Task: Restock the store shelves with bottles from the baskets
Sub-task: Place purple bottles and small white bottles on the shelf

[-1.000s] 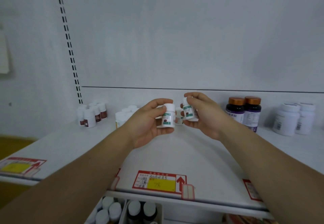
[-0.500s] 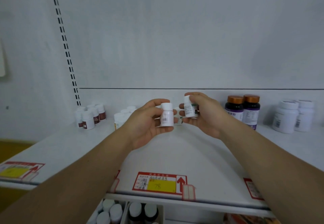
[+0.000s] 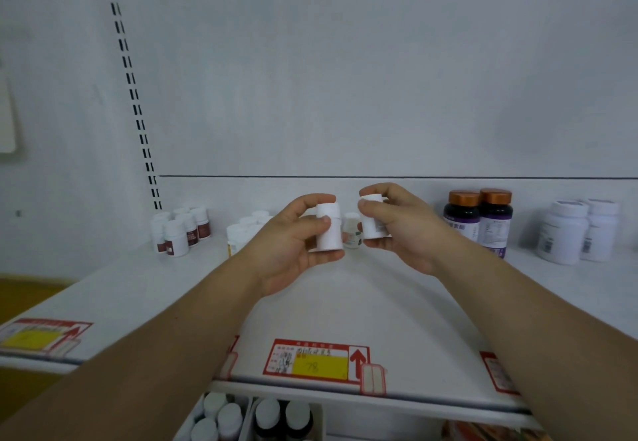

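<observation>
We grip one small white bottle (image 3: pixel 328 230) per hand, left hand (image 3: pixel 286 247) & right hand (image 3: pixel 404 230), above the shelf (image 3: pixel 379 302); best set both upright w/ labels front, beside the lone bottle (image 3: pixel 352 230).

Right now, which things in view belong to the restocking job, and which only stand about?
Job:
left hand, holding a white bottle
right hand, holding another white bottle
shelf

Standing about:
orange-capped dark bottles
red-labelled bottles
price tag
</observation>
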`<state>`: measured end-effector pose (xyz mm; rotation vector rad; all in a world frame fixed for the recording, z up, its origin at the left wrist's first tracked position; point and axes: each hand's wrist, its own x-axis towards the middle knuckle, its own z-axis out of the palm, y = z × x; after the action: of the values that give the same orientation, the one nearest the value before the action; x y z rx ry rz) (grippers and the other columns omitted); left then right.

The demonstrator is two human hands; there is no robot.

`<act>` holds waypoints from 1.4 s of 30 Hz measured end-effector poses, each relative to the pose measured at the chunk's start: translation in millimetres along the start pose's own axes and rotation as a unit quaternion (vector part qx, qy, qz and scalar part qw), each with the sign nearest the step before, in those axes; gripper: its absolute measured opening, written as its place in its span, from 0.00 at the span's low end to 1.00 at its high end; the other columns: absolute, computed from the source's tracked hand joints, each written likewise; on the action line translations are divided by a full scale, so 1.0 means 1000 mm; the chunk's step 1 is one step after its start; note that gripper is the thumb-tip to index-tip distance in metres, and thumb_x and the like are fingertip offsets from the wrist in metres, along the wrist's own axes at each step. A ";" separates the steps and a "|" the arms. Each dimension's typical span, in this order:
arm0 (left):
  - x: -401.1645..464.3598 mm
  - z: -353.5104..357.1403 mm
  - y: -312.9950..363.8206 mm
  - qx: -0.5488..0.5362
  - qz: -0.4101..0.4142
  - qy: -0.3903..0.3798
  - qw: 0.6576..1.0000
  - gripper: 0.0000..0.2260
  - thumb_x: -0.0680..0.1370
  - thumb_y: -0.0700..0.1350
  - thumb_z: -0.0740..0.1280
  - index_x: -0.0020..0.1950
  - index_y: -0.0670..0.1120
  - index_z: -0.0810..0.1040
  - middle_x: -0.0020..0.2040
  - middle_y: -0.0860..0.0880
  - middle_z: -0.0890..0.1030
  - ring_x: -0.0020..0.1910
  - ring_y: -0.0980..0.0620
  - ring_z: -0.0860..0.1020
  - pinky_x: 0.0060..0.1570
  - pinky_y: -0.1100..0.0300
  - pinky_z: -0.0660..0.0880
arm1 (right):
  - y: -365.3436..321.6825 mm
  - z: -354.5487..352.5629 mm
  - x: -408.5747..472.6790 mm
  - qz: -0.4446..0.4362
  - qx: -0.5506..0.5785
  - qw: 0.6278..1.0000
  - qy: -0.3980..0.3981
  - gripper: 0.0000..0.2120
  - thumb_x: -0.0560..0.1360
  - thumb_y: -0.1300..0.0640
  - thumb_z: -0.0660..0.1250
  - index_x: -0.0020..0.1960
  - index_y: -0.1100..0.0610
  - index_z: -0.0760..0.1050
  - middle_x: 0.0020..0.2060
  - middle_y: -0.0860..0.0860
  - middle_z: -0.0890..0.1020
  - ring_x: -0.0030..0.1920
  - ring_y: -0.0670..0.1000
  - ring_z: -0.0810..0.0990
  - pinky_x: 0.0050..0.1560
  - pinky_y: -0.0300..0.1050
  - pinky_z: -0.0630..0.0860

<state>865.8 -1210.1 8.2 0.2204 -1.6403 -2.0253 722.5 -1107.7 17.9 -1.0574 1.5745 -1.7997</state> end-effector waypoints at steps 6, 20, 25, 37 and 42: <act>-0.001 0.000 0.005 -0.039 -0.015 -0.015 0.999 0.13 0.79 0.38 0.54 0.57 0.45 0.75 0.50 0.38 0.82 0.42 0.43 0.81 0.46 0.51 0.78 | 0.001 0.002 0.000 0.003 -0.014 1.000 0.011 0.07 0.78 0.57 0.64 0.56 0.51 0.75 0.52 0.53 0.82 0.48 0.49 0.80 0.40 0.42 0.76; 0.000 0.003 0.005 -0.070 -0.030 0.016 0.997 0.10 0.80 0.44 0.58 0.56 0.43 0.76 0.45 0.40 0.79 0.40 0.43 0.81 0.36 0.56 0.81 | -0.005 0.002 -0.003 0.050 0.096 0.994 0.032 0.07 0.81 0.59 0.58 0.54 0.59 0.73 0.48 0.60 0.78 0.39 0.57 0.83 0.35 0.46 0.82; 0.001 0.000 0.002 -0.022 -0.018 0.020 0.999 0.09 0.81 0.40 0.57 0.56 0.46 0.76 0.48 0.42 0.79 0.44 0.45 0.80 0.42 0.52 0.80 | -0.003 -0.001 -0.002 0.035 0.034 0.998 0.041 0.06 0.79 0.58 0.62 0.53 0.57 0.76 0.48 0.55 0.79 0.43 0.54 0.81 0.40 0.49 0.81; 0.002 -0.006 -0.006 0.241 0.108 0.063 0.963 0.18 0.73 0.31 0.68 0.53 0.54 0.77 0.48 0.55 0.81 0.42 0.64 0.79 0.40 0.69 0.75 | 0.003 -0.005 0.002 -0.051 -0.177 0.982 0.027 0.14 0.77 0.65 0.63 0.57 0.49 0.72 0.54 0.47 0.79 0.55 0.49 0.77 0.60 0.47 0.74; 0.004 -0.006 -0.011 0.321 0.057 0.069 0.943 0.15 0.74 0.36 0.69 0.56 0.51 0.75 0.50 0.51 0.78 0.47 0.52 0.79 0.55 0.57 0.78 | 0.006 -0.009 0.003 0.014 -0.246 0.969 0.016 0.15 0.76 0.63 0.63 0.62 0.55 0.74 0.56 0.53 0.77 0.53 0.51 0.77 0.55 0.47 0.77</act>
<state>861.9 -1215.5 -2.8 0.4701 -2.1135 -1.2991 713.3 -1106.1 12.8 -1.2125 2.1087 -1.4406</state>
